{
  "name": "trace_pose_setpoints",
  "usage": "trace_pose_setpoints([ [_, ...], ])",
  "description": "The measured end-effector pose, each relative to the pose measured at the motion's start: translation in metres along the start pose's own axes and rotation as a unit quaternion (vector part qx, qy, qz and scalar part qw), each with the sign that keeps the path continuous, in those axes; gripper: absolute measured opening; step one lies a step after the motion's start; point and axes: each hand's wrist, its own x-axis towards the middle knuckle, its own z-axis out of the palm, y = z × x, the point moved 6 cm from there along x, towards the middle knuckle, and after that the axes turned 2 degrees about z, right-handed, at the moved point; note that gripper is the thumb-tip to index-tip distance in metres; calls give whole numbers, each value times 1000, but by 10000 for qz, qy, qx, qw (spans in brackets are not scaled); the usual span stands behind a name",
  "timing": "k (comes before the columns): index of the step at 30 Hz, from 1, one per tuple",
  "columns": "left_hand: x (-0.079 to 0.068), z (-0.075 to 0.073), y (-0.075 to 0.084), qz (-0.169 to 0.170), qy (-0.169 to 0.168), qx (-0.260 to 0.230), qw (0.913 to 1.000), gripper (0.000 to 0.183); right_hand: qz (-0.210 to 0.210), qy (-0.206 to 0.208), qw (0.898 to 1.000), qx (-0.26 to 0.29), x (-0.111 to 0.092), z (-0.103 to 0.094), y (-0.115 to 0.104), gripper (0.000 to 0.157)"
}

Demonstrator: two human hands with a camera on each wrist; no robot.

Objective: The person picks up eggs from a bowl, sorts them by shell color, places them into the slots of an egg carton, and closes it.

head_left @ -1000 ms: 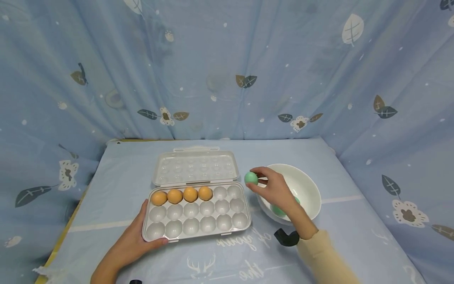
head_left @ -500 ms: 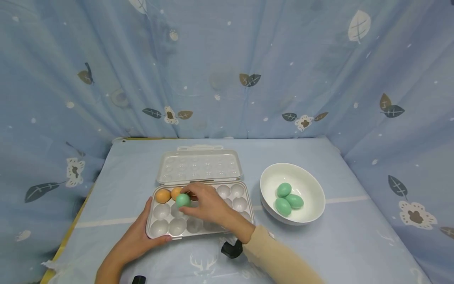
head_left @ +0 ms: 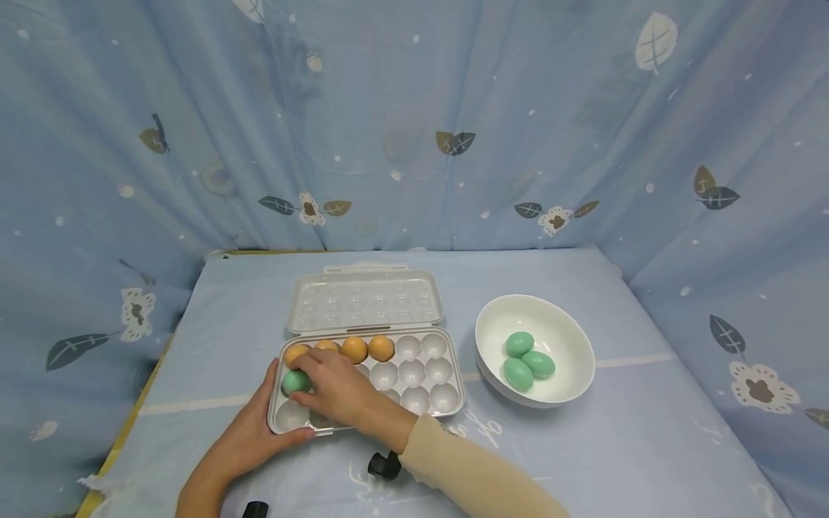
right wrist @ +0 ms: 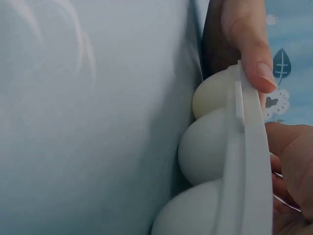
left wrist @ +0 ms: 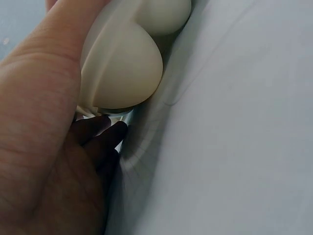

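Observation:
An egg tray (head_left: pixel 453 374) with rows of round cups lies on the table, its clear lid (head_left: pixel 365 302) folded back behind it. My left hand (head_left: pixel 249 432) grips the tray's left end, thumb over the front corner; the left wrist view shows the undersides of its cups (left wrist: pixel 129 68) beside that hand. My right hand (head_left: pixel 337 388) reaches across the tray and holds a green egg (head_left: pixel 295 382) at the leftmost cup of the middle row. Whether the egg touches the cup's bottom is hidden. Several orange eggs (head_left: pixel 381 348) fill the left part of the back row, partly covered by my right fingers.
To the right of the tray stands a white bowl (head_left: pixel 573 360) with three green eggs (head_left: pixel 519 374) in it. Patterned blue cloth covers the table (head_left: pixel 635 432) and hangs as a curtain (head_left: pixel 388 108) behind and at both sides.
My right hand has carried the green egg from beside the bowl leftwards over the tray, then down to the middle row's left cup. The left hand keeps its grip on the tray.

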Motion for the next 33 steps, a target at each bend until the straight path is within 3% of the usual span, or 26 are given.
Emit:
trace_pose_setpoints([
  [8,-3,-1,-2,-32,100,172,9998,137,287,-35,9921,1224,-21,-22,21,37],
  [14,-4,-4,-1,-15,165,59,9998,138,312,661,9811,1793,-42,-61,51,36],
  [18,-3,-2,-2,128,192,-14,9997,139,528,1133,9762,1772,-61,-90,81,37],
  [23,0,-2,-3,313,261,-40,9992,138,1066,1386,9752,1354,-91,-126,123,37],
  [27,2,-1,-1,422,266,-94,9987,137,1522,1297,9749,975,-120,-144,159,39],
  [33,4,1,1,433,241,-139,9987,137,1889,870,9761,632,-163,-153,205,40],
])
